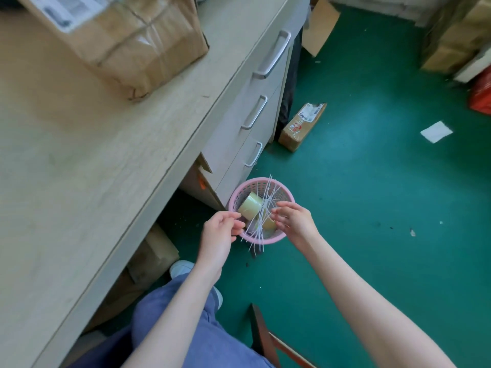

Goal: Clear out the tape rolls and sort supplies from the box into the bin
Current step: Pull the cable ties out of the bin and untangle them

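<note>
A small pink perforated bin stands on the green floor beside the desk's drawer unit. Inside it lie a clear tape roll and a second roll, partly hidden. A bundle of white zip ties lies across the bin, with its ends sticking out over the near and far rim. My left hand hovers at the bin's left rim with loosely curled fingers and holds nothing. My right hand hangs over the right rim, fingers spread and relaxed, just off the ties. A taped cardboard box sits on the desk.
The wooden desk fills the left, with grey drawers at its end. More cartons lie under the desk. A small parcel and a white paper lie on the floor. A chair's edge is near my knees.
</note>
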`<state>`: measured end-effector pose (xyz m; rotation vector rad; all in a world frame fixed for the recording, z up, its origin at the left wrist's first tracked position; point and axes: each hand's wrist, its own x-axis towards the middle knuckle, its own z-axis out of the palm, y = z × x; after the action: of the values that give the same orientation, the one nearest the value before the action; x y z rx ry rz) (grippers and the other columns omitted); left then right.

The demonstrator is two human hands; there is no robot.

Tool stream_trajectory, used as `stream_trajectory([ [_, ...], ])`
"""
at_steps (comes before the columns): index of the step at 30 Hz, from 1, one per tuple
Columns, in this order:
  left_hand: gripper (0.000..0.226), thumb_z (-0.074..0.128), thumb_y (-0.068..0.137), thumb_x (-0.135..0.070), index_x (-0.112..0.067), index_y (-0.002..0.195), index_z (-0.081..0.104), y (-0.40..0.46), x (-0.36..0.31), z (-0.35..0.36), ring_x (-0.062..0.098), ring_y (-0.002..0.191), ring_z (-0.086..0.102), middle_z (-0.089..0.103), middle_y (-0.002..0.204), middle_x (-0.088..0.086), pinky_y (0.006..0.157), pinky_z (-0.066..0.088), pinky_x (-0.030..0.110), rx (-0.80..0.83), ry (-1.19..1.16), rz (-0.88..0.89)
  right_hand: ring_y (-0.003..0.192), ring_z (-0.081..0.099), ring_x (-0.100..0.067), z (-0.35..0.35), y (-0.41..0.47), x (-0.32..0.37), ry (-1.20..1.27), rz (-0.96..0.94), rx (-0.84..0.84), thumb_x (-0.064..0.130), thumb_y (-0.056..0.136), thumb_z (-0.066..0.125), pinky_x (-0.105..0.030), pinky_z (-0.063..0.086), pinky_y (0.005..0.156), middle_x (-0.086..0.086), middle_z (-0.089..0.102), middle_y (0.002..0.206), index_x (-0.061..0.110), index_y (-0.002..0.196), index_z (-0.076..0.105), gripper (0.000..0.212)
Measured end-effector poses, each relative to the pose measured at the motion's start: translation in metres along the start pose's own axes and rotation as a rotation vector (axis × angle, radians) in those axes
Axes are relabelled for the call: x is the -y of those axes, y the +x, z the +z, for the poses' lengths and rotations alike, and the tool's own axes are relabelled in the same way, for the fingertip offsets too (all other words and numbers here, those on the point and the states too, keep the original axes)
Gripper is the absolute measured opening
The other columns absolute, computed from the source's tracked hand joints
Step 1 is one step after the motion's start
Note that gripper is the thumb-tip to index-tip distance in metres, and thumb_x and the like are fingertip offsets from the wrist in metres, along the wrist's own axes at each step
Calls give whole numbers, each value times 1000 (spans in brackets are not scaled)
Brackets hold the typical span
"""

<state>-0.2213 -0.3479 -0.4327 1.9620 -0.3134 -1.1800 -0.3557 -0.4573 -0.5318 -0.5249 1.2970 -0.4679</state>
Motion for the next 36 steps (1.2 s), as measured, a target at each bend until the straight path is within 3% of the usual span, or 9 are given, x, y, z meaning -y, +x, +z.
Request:
stream_trajectory([
  [3,25,42,96,-7,-15,97,65,-29,-14,-5,11,77,63,69,87,4,69,47,22,35,21,69,63,62,-18,-1,-50,23,-60,-97,95,-8,87,52,-22,51,60,-12,65,77,4,91,62,17],
  [8,25,44,96,-8,-16,93,67,-95,-34,-31,5,68,61,69,76,-5,67,46,23,73,4,214,61,56,-17,4,-136,54,-219,-251,272,-6,85,56,-33,46,72,-7,66,70,7,85,63,15],
  [16,25,44,95,-3,-13,87,66,-209,-50,-80,3,58,53,66,65,-8,55,42,14,-59,-99,502,60,59,-14,40,-274,79,-320,-417,593,-5,88,57,-20,51,64,-8,66,71,7,83,64,15],
  [23,26,47,96,-7,-21,85,66,-278,-54,-140,8,55,50,63,65,-2,55,40,14,-324,-160,776,64,61,-18,95,-348,82,-443,-550,807,-7,87,57,-25,52,69,-6,67,67,6,83,65,16],
  [29,19,47,88,-21,-23,85,65,-316,-56,-210,10,55,51,63,65,-1,55,40,14,-535,-167,872,65,60,-18,165,-401,77,-528,-647,1020,-4,86,59,-29,51,72,-6,67,70,7,84,65,12],
  [36,18,45,88,-23,-24,87,64,-361,-52,-290,7,56,54,64,68,-7,55,39,9,-794,-38,913,61,60,-17,247,-455,61,-548,-760,1249,-5,84,61,-34,46,71,-6,67,67,8,80,66,15],
])
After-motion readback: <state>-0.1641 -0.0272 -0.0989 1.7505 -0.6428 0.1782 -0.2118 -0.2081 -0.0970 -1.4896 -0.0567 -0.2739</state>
